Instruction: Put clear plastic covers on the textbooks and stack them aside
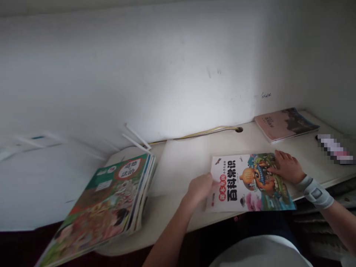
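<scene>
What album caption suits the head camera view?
Left hand and right hand at opposite sides of a white, brightly illustrated rectangular paper book by the edge of a pale tabletop.

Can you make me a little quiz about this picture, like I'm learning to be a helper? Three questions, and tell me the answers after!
1. True or false: the grey wristband is on the same arm as the left hand.

2. Pick one. What lies between the left hand and the right hand?
A) the pink-covered book
B) the book with the orange house on its cover
C) the green-topped book stack

3. Fill in the blank: the yellow cable runs along the wall to a round ____ in the desk.

Key:
1. False, it is on the right arm.
2. B
3. hole
</scene>
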`<state>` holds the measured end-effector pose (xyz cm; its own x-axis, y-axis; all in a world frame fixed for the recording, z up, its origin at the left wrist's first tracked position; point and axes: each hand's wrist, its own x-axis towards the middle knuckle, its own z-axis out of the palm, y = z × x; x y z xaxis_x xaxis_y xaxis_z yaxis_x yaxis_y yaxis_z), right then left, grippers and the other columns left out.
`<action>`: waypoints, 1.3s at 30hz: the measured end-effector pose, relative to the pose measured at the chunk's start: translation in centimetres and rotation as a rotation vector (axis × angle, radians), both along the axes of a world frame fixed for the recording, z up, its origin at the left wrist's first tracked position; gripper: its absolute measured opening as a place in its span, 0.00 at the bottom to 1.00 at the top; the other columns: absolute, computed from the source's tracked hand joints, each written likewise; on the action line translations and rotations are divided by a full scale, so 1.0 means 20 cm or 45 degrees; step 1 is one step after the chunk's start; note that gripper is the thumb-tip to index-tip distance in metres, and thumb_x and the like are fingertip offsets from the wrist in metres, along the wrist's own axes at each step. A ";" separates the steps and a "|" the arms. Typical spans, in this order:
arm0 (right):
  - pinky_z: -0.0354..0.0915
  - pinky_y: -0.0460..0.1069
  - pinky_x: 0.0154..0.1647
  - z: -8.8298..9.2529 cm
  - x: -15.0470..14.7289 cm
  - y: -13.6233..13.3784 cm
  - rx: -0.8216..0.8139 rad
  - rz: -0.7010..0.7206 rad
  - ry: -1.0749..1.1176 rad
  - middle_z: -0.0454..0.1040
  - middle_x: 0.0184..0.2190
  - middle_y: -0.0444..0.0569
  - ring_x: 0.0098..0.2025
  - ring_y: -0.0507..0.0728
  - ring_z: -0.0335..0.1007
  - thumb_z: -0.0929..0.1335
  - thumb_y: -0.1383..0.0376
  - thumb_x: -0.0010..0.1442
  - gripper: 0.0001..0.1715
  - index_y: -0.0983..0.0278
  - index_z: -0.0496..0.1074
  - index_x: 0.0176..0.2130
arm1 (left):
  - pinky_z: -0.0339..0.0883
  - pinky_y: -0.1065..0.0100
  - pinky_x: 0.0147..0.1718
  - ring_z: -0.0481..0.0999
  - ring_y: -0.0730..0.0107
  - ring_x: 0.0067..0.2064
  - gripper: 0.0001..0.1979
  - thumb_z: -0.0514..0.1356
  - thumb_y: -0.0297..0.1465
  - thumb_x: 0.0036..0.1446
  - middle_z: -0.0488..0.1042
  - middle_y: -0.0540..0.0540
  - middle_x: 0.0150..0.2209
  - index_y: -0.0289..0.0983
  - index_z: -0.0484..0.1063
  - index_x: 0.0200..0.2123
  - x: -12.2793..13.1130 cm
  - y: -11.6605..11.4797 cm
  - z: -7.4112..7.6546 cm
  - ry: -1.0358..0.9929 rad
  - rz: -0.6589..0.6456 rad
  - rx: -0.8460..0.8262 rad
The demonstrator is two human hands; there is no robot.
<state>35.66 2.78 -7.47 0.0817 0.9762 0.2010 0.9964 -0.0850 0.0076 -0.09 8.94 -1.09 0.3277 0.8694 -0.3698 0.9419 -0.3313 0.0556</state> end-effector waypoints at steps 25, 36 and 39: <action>0.57 0.48 0.32 0.08 -0.05 0.41 -0.128 -0.176 0.356 0.74 0.36 0.53 0.36 0.57 0.69 0.59 0.65 0.60 0.12 0.65 0.67 0.40 | 0.62 0.67 0.33 0.74 0.62 0.38 0.09 0.50 0.32 0.57 0.76 0.43 0.37 0.39 0.69 0.34 0.05 0.39 -0.14 -0.262 0.282 0.363; 0.59 0.49 0.33 0.07 -0.19 0.47 -0.134 -0.175 0.130 0.69 0.42 0.59 0.39 0.58 0.70 0.54 0.66 0.63 0.15 0.68 0.61 0.47 | 0.52 0.51 0.55 0.57 0.50 0.61 0.22 0.43 0.32 0.62 0.59 0.31 0.59 0.31 0.57 0.58 0.20 0.13 -0.11 -0.172 0.046 0.690; 0.59 0.49 0.32 0.07 -0.19 0.45 -0.120 -0.165 0.123 0.69 0.42 0.59 0.38 0.58 0.70 0.53 0.65 0.64 0.16 0.68 0.61 0.47 | 0.42 0.43 0.58 0.43 0.46 0.65 0.32 0.44 0.46 0.61 0.47 0.35 0.65 0.35 0.45 0.64 0.31 -0.07 -0.14 -0.263 -0.297 0.570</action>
